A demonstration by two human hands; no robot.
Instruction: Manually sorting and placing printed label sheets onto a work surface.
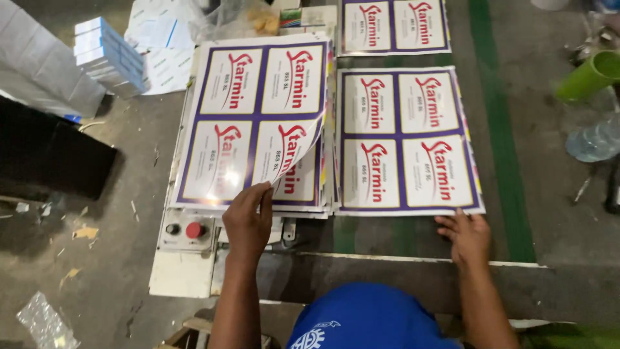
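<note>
Concrete floor; left hand point(248, 216) pinching sheet corner point(294, 158), right hand point(465, 234) flat, open.

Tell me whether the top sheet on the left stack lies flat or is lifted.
Lifted at one corner. The left hand peels up the top sheet at its near right corner, which curls and shows its white underside; the rest lies flat.

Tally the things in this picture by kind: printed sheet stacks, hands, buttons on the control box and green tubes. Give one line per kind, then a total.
Printed sheet stacks: 3 (left stack, right stack, far stack)
Hands: 2 (left hand, right hand)
Buttons: 2 (red button, black button)
Green tubes: 1 (green tube)
Total: 8
</note>
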